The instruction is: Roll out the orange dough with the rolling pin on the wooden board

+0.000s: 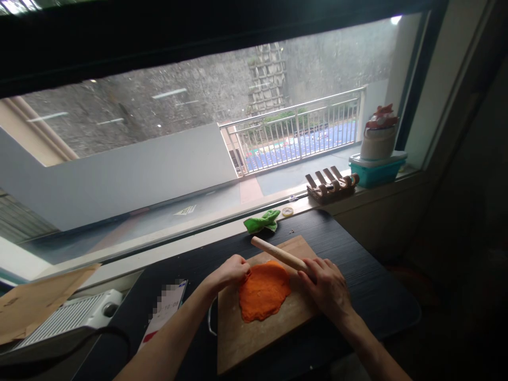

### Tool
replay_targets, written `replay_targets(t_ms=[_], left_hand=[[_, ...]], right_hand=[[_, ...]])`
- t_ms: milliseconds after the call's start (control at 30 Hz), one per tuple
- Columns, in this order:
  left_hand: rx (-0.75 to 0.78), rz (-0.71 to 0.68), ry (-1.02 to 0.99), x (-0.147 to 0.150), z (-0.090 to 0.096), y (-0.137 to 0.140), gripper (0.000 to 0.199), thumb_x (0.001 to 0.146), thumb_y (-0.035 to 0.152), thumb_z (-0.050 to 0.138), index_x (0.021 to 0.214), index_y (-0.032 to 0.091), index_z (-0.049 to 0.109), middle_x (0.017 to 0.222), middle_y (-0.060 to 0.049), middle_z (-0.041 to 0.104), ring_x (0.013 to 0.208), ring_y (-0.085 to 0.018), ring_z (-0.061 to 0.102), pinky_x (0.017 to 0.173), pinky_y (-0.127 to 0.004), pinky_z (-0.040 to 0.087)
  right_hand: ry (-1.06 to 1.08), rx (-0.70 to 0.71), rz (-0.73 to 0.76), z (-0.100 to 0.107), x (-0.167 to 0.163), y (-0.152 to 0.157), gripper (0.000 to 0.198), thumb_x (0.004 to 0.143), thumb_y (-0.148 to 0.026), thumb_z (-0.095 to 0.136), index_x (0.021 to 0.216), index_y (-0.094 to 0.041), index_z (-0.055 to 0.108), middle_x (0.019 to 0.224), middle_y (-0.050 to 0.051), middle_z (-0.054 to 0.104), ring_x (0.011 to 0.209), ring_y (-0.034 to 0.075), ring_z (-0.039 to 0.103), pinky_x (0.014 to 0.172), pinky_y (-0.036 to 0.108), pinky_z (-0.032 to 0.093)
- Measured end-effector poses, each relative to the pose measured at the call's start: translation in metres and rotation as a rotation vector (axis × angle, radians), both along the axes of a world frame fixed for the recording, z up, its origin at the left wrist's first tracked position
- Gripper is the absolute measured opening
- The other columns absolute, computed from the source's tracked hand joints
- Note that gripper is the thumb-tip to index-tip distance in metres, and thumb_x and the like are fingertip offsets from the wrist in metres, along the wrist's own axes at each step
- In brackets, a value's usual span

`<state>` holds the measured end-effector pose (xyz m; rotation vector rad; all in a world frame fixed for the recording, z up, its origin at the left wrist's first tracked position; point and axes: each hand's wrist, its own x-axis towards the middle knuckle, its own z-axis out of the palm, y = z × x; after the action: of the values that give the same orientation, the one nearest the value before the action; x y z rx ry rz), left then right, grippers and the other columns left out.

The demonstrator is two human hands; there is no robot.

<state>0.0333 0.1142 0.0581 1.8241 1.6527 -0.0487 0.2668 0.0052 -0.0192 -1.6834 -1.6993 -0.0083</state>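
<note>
One curled left hand (235,271) at the far-left edge of the orange dough (264,292), nearer than the right; cannot tell if pinching. Dough flat on the wooden board (246,344), between both hands. Beyond its far-right side, the rolling pin (280,254), slanting far-left to near-right, near end grasped in the right hand (328,286).

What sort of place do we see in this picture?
Probably an indoor work spot: a black table stands beside a large window, a cutting board lies on it, and a railing shows outside.
</note>
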Motion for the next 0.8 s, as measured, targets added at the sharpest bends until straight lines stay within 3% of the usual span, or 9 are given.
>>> replay_targets(t_ms=[133, 367, 500, 667, 800], left_hand=[[0.021, -0.045, -0.027, 0.001, 0.006, -0.005, 0.01, 0.059, 0.018, 0.049, 0.054, 0.016, 0.058, 0.051, 0.003, 0.053, 0.052, -0.011, 0.048, 0.048, -0.022, 0.032], [-0.02, -0.009, -0.034, -0.001, 0.003, -0.001, 0.013, 0.065, 0.024, 0.047, 0.059, 0.016, 0.057, 0.052, 0.001, 0.056, 0.049, -0.011, 0.051, 0.046, -0.022, 0.035], [0.069, -0.005, 0.034, 0.002, -0.005, 0.001, 0.014, 0.063, 0.028, 0.055, 0.055, 0.017, 0.057, 0.053, 0.0, 0.057, 0.054, -0.014, 0.053, 0.047, -0.023, 0.033], [0.206, 0.025, 0.061, 0.01, -0.009, -0.005, 0.005, 0.058, 0.016, 0.058, 0.062, 0.019, 0.06, 0.066, -0.001, 0.062, 0.072, -0.017, 0.059, 0.056, -0.023, 0.037], [0.194, 0.075, 0.006, 0.011, -0.009, -0.006, 0.006, 0.06, 0.015, 0.059, 0.065, 0.018, 0.058, 0.065, -0.002, 0.061, 0.07, -0.018, 0.06, 0.056, -0.023, 0.039]], right_hand=[[0.0, 0.001, 0.003, 0.0, 0.0, 0.0, 0.021, 0.087, -0.03, 0.055, 0.107, -0.025, 0.058, 0.095, 0.001, 0.063, 0.089, 0.021, 0.052, 0.079, 0.032, 0.036], [-0.016, 0.016, 0.009, -0.001, 0.0, 0.0, 0.021, 0.087, -0.029, 0.056, 0.107, -0.024, 0.058, 0.093, 0.001, 0.063, 0.087, 0.021, 0.052, 0.078, 0.031, 0.036], [-0.011, 0.018, 0.017, -0.002, 0.001, 0.001, 0.021, 0.087, -0.03, 0.055, 0.107, -0.024, 0.058, 0.094, 0.001, 0.063, 0.087, 0.021, 0.052, 0.078, 0.032, 0.036], [-0.008, 0.029, 0.027, -0.002, 0.001, 0.001, 0.022, 0.088, -0.031, 0.054, 0.108, -0.023, 0.057, 0.094, 0.001, 0.062, 0.087, 0.021, 0.052, 0.078, 0.032, 0.036], [-0.01, 0.025, 0.027, -0.003, 0.002, 0.001, 0.022, 0.087, -0.031, 0.054, 0.108, -0.023, 0.058, 0.094, 0.001, 0.063, 0.087, 0.021, 0.052, 0.079, 0.033, 0.036]])
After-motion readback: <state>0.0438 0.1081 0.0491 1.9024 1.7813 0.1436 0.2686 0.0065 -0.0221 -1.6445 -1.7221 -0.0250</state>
